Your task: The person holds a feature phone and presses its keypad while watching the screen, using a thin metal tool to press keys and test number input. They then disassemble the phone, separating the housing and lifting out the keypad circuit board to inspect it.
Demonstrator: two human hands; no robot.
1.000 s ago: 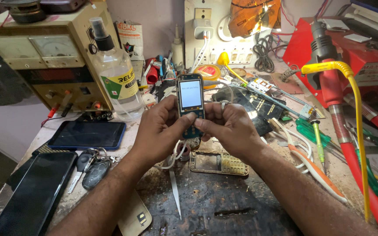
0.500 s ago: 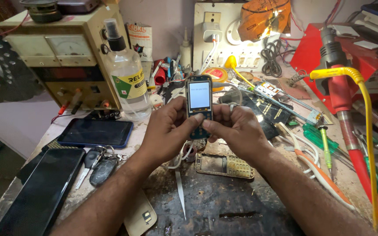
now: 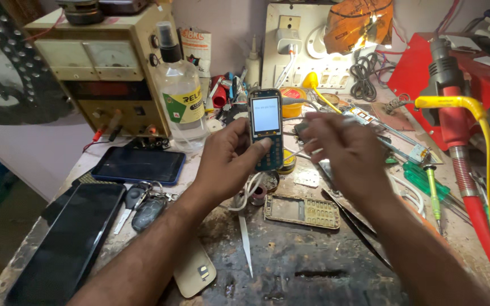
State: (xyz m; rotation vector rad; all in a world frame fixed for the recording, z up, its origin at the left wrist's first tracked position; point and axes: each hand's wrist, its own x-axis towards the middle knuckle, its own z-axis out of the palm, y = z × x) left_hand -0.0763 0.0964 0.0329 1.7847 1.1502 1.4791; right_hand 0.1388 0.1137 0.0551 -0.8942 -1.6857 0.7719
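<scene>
A small keypad phone stands upright above a cluttered repair counter, its lit white screen facing the wearer and its long axis running nearly vertical, top end toward the wall. The left hand is closed around the lower half of the handset, thumb laid across the keys and fingers wrapped behind. The right hand, blurred, hovers just beside the phone with fingers loosely spread and nothing visibly in its grip.

The handset looks light and rigid, a hard plastic shell likely to be slick where worn, with a screen that would crack before it bent; the narrow side edges, below the display, seem the safest place to hold it.

Directly beneath lies a detached keypad frame, with pale tweezers pointing toward the wearer and dark tweezers to the right. A clear spray bottle and a beige power supply stand at the rear left; a tablet, a dark phone and keys lie near the left edge.
</scene>
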